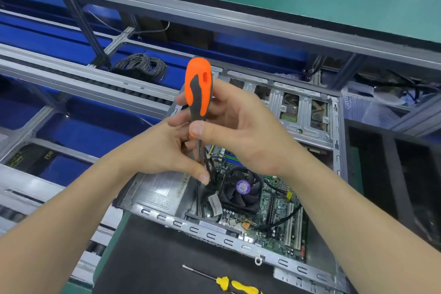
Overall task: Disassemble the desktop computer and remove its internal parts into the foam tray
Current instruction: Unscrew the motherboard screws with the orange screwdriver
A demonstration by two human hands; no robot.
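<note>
Head view, frame centre: right hand (pixel 241 131) grips orange-and-grey-handled screwdriver (pixel 199 88), upright; left hand (pixel 162 150) pinches its steel shaft above open grey metal computer case (pixel 210 236).

A green-topped workbench (pixel 118 231) carries a dark mat (pixel 148 258). On the mat lie the open computer case (pixel 238 244), flat on its side, and a yellow-handled screwdriver (pixel 229 283) near its front edge. A black foam tray (pixel 391 174) sits just beside the case's right side.
</note>
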